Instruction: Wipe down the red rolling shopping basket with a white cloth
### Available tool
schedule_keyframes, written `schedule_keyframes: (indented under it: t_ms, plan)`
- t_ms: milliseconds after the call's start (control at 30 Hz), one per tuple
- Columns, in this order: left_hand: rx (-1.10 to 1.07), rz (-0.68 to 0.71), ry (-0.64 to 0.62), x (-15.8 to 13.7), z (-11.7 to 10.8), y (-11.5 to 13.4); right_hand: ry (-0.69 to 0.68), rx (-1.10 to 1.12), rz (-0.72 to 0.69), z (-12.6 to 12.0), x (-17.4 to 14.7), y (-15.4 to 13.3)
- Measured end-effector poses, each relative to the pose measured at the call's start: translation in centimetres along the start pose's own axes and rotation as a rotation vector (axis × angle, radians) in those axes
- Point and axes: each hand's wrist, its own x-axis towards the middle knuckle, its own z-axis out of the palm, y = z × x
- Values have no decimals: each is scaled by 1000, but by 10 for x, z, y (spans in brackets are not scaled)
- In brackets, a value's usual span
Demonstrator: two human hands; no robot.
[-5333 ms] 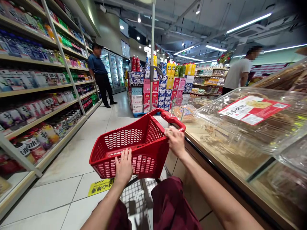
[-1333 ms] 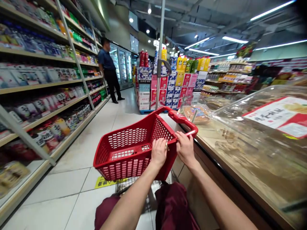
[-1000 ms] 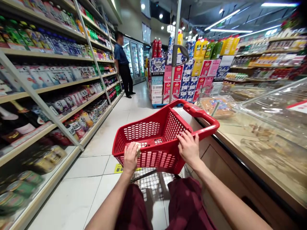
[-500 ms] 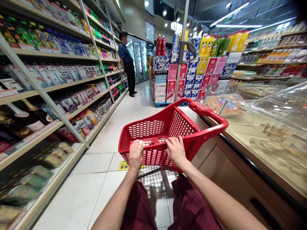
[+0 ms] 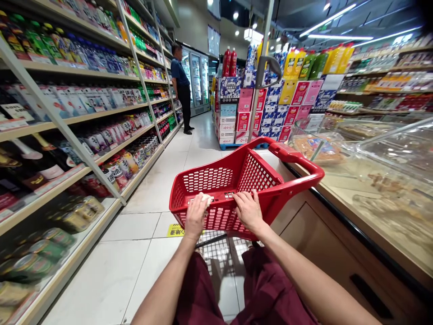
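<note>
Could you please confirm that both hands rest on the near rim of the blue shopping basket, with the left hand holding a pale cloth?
Not quite: the head view shows the shopping basket is red, not blue. The rest stands: both the left hand and the right hand rest on its near rim, and the left hand holds a pale cloth.

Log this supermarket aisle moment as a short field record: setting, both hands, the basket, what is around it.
setting: supermarket aisle, white tiled floor
left hand: on the near rim of the red perforated plastic shopping basket, pressing a small pale wad against it
right hand: flat on the same rim, fingers spread
basket state: nothing visible inside; thick red handle raised at right
left of basket: stocked metal shelves
right of basket: glass-topped counter
background: person in dark blue shirt standing by the shelves
</note>
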Motion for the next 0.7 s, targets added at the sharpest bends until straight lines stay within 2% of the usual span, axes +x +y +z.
schedule_keyframes:
  t_ms: [133, 200, 300, 367, 500, 533, 567, 700]
  plan:
    - [76, -235, 166, -9, -9, -20, 8, 0, 19, -2, 1, -2]
    - [50, -187, 129, -5, -4, -12, 2, -12, 56, -2, 2, -4]
    - [-37, 9, -9, 4, 4, 7, -11, -13, 46, -2, 3, -5]
    - [-51, 31, -24, 4, 1, 6, -10, 0, 21, -2, 2, -3]
    - [36, -220, 193, -8, -13, -21, 13, 25, 33, 1, 1, -3]
    - [43, -233, 207, -9, -13, -22, 18, 26, 49, 1, 1, -4]
    - [39, -214, 194, -7, -11, -19, 21, 24, 64, 1, 2, -5]
    - [-61, 29, -1, 6, 6, 10, 10, 14, 49, -2, 3, -2]
